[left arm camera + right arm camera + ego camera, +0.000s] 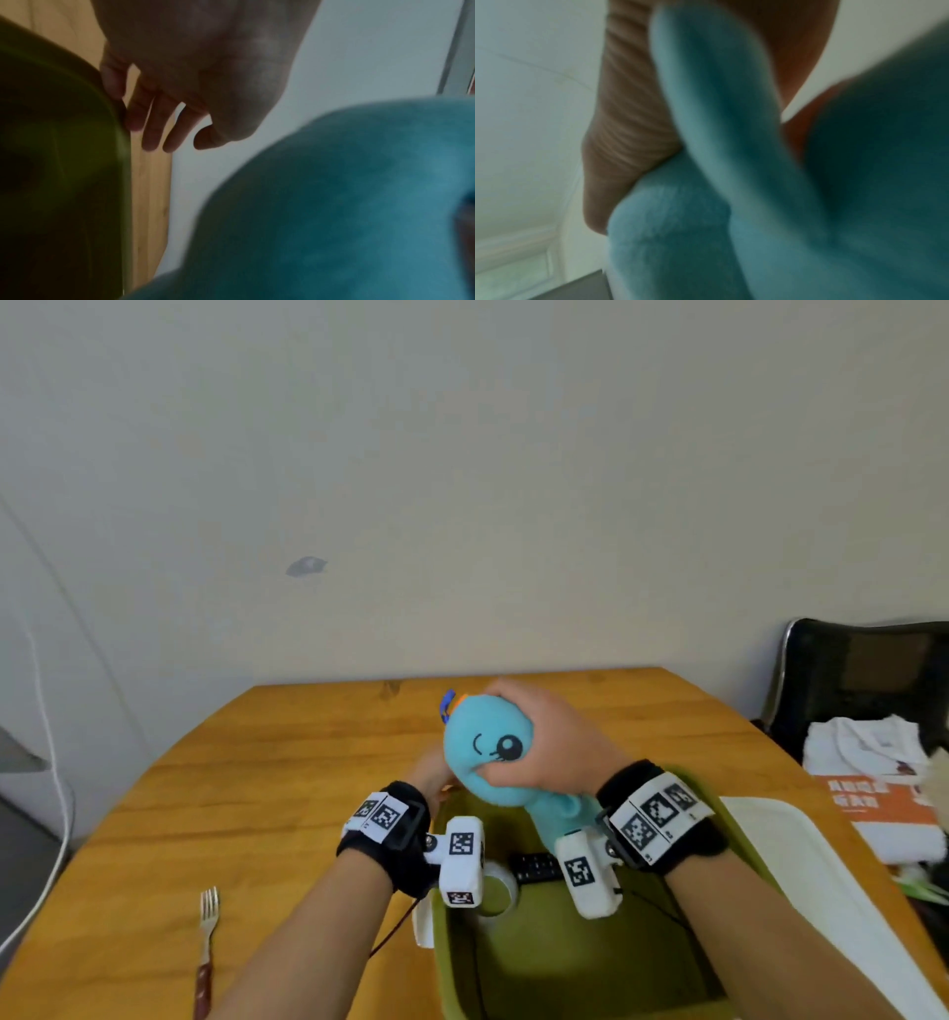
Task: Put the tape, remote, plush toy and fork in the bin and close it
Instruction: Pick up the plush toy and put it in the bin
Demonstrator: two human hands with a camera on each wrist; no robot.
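Note:
My right hand (544, 742) grips the head of the blue plush toy (482, 737), holding it upright over the far end of the open green bin (441, 963). The toy's body hangs down towards the bin. In the right wrist view the plush toy (706, 223) fills the frame against my palm. My left hand (436, 778) is at the bin's far left corner, fingers (164, 121) straight and holding nothing, beside the bin's rim (113, 125). Inside the bin lie a white tape roll (495, 891) and a black remote (534, 865). The fork (205, 947) lies on the wooden table (287, 762), near left.
The bin's white lid (801, 865) lies on the table right of the bin. A chair (868, 670) at the right holds folded white cloth (862, 742) and an orange-printed sheet (883, 798). A white cable (56, 762) hangs at the left, along the wall.

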